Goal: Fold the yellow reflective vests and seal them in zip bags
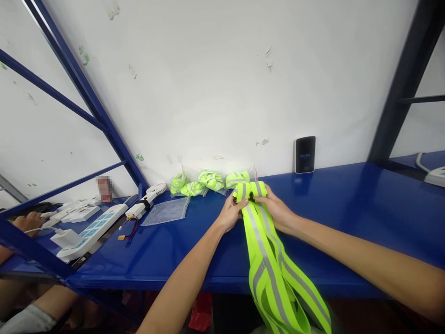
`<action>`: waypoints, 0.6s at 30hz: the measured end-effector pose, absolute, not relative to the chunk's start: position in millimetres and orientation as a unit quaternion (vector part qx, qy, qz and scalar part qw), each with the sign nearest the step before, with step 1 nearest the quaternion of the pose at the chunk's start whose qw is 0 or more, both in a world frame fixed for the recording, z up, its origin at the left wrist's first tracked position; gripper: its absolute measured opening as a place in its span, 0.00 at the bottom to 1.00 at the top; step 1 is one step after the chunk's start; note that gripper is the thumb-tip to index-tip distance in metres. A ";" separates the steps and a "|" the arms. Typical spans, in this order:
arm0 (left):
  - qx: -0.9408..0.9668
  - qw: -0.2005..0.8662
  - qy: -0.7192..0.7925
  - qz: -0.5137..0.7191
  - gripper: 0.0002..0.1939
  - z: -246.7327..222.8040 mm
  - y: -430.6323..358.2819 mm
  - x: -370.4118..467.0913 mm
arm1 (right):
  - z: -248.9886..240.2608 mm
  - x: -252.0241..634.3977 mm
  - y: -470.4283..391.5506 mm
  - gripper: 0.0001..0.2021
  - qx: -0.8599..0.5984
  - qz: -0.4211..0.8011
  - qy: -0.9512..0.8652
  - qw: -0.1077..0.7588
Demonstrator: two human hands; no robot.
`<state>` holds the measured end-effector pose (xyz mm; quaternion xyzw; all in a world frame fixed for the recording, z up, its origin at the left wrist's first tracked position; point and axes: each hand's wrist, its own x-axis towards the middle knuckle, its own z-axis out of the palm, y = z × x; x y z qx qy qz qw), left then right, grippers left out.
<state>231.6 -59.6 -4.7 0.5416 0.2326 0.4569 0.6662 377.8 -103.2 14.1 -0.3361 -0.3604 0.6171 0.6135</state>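
Both hands grip a neon-yellow reflective strap [263, 241] with grey stripes, above the blue table. My left hand [231, 214] is closed on its upper end from the left, thumb against a black buckle [251, 196]. From the right, my right hand [274, 208] closes on the same bunched end, its fingertips near the buckle. Long loops of the strap hang down over the table's front edge. Behind my hands, along the wall, lie several bundled yellow straps [211, 180] in clear bags. An unfilled clear zip bag [167, 211] lies flat to the left.
A phone-like device [305, 155] leans upright on the wall at the right of the blue table [347, 213]. At left are a white fan [156, 189], a battery pack with wires [139, 208] and a power strip [93, 232]. Another person's hand [28, 222] is beyond the blue frame.
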 end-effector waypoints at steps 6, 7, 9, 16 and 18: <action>0.619 0.578 0.225 0.482 0.30 -5.5 -60.0 235.5 | 22.7 374.1 -111.5 0.16 -0.280 0.664 -0.273 0.638; 0.621 0.561 0.230 0.497 0.29 -5.2 -59.8 236.2 | 25.1 374.8 -113.0 0.15 -0.272 0.664 -0.276 0.640; 0.614 0.539 0.242 0.522 0.28 -4.8 -58.6 237.2 | 27.5 376.1 -114.7 0.15 -0.266 0.660 -0.297 0.637; 0.532 0.616 0.253 0.522 0.31 -4.4 -59.9 239.5 | 12.7 376.6 -103.7 0.17 -0.265 0.625 -0.366 0.636; 0.493 0.657 0.251 0.512 0.28 -1.8 -63.8 241.9 | 12.6 377.1 -101.6 0.15 -0.256 0.617 -0.348 0.658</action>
